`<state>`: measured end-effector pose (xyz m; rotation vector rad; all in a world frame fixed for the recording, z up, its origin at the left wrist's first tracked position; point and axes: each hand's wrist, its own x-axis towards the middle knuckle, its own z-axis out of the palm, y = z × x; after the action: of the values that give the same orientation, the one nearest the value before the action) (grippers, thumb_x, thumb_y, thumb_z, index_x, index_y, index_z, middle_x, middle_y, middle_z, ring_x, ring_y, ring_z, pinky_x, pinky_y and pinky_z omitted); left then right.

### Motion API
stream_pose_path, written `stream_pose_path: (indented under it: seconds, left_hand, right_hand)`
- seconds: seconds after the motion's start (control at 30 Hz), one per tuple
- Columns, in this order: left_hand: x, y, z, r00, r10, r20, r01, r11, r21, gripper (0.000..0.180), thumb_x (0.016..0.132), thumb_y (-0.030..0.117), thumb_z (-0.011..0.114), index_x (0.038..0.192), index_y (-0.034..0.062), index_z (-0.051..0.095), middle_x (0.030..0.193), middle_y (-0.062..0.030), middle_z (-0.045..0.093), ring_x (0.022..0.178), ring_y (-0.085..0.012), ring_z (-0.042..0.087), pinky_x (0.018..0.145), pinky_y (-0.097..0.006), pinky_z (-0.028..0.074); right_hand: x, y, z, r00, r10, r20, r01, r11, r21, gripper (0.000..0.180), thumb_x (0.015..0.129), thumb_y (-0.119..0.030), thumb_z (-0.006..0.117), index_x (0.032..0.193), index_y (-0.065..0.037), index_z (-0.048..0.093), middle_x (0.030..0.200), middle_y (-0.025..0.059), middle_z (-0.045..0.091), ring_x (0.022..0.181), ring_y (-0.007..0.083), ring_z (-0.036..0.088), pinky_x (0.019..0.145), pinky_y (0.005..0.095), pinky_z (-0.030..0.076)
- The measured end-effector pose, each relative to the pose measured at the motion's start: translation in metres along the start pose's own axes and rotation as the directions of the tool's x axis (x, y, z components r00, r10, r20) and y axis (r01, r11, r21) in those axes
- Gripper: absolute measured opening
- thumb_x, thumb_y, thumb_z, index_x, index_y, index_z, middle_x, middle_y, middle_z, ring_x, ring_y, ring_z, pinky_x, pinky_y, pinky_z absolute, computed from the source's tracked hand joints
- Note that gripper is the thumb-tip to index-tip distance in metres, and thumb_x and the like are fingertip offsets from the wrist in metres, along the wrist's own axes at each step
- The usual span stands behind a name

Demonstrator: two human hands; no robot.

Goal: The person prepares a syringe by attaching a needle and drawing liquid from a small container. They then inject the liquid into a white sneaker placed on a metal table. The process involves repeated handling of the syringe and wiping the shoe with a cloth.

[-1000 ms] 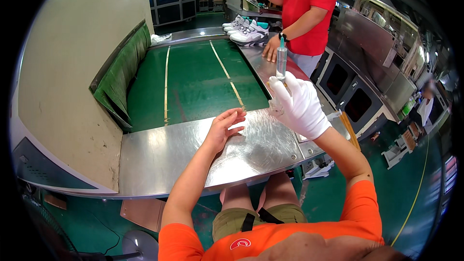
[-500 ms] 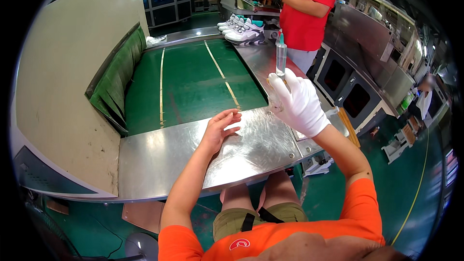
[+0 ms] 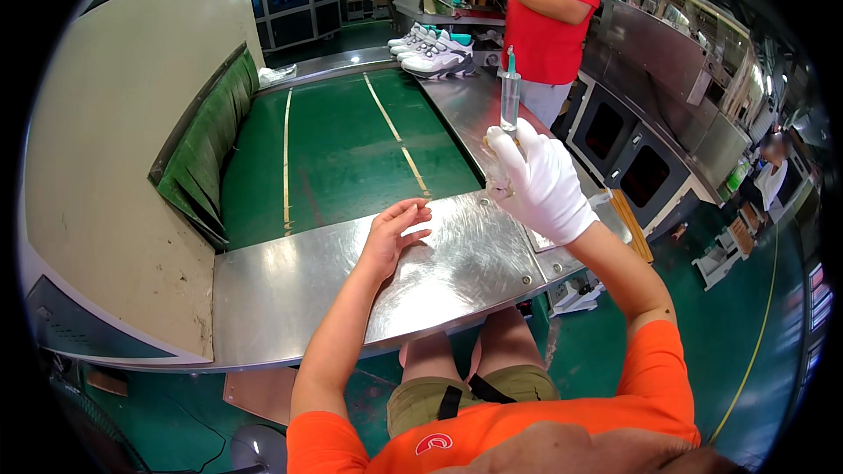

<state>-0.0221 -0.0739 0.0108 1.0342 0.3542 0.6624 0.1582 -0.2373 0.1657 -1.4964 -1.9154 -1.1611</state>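
In my right hand, which wears a white glove, I hold a clear syringe upright, its green tip pointing up. The gloved fingers are closed round its lower end, so the plunger is mostly hidden. My bare left hand rests by the metal table edge, fingers loosely curled and apart, with nothing in it. Beyond it lies a green conveyor belt with two pale lines running along it.
White and grey sneakers stand on the far metal ledge. Green flaps hang at the opening of a beige machine housing on the left. A co-worker in a red shirt stands beyond the right ledge. A wooden-edged board lies near my right wrist.
The whole view has shifted slightly. My right hand still holds the syringe upright, and my left hand stays almost where it was.
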Motion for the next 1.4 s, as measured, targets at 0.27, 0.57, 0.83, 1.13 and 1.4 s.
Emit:
stream_pose_path:
  seconds: [0.27, 0.57, 0.83, 1.13, 1.4]
  left_hand:
    - [-0.003, 0.003, 0.001, 1.0, 0.004, -0.02, -0.004, 1.0, 0.022, 0.03, 0.097, 0.024, 0.059, 0.118, 0.0032, 0.062, 0.112, -0.0089, 0.065, 0.109, -0.0208, 0.061, 0.091, -0.04, 0.053]
    - [-0.006, 0.004, 0.011, 1.0, -0.01, 0.002, 0.01, 0.998, 0.059, 0.03, 0.097, 0.023, 0.058, 0.116, 0.0009, 0.063, 0.111, -0.0102, 0.065, 0.109, -0.0206, 0.061, 0.09, -0.039, 0.054]
    - [-0.005, -0.003, 0.016, 0.998, -0.057, -0.005, 0.057, 0.982, 0.179, 0.031, 0.096, 0.021, 0.059, 0.118, -0.0007, 0.062, 0.109, -0.0105, 0.064, 0.108, -0.0209, 0.061, 0.088, -0.037, 0.054]
    - [-0.007, -0.008, 0.05, 0.999, -0.023, 0.023, 0.004, 0.8, 0.6, 0.024, 0.096, 0.016, 0.059, 0.113, 0.0008, 0.066, 0.107, -0.0078, 0.066, 0.1, -0.0154, 0.062, 0.086, -0.03, 0.052]
    - [0.053, -0.018, 0.206, 0.817, 0.005, 0.576, -0.565, 0.204, 0.799, 0.044, 0.086, 0.021, 0.069, 0.126, 0.0043, 0.059, 0.118, -0.0082, 0.064, 0.089, -0.0184, 0.063, 0.077, -0.029, 0.05]
  right_hand:
    - [-0.008, -0.001, -0.002, 0.985, 0.146, 0.087, -0.161, 0.968, 0.191, 0.067, 0.069, -0.016, 0.073, 0.128, -0.007, 0.043, 0.112, 0.0177, 0.053, 0.092, 0.0349, 0.057, 0.079, 0.0414, 0.047]
    - [-0.121, -0.014, -0.033, 0.351, 0.46, 0.816, -0.923, 0.023, 0.384, 0.095, 0.058, -0.013, 0.085, 0.141, -0.004, 0.038, 0.13, 0.0162, 0.05, 0.118, 0.0248, 0.05, 0.102, 0.0331, 0.041]
    - [-0.18, -0.017, -0.026, 0.426, 0.445, 0.788, -0.881, 0.008, 0.473, 0.098, 0.061, -0.011, 0.083, 0.144, -0.003, 0.032, 0.12, 0.0125, 0.052, 0.103, 0.018, 0.053, 0.094, 0.0284, 0.044]
    - [-0.181, -0.017, -0.014, 0.442, 0.421, 0.792, -0.857, -0.063, 0.511, 0.091, 0.063, -0.02, 0.083, 0.139, -0.002, 0.035, 0.121, 0.0187, 0.054, 0.107, 0.0295, 0.057, 0.095, 0.034, 0.046]
    - [-0.186, -0.026, -0.03, 0.521, 0.378, 0.765, -0.854, 0.246, 0.459, 0.088, 0.066, -0.034, 0.078, 0.138, -0.004, 0.038, 0.128, 0.0252, 0.049, 0.112, 0.0412, 0.055, 0.096, 0.0428, 0.047]
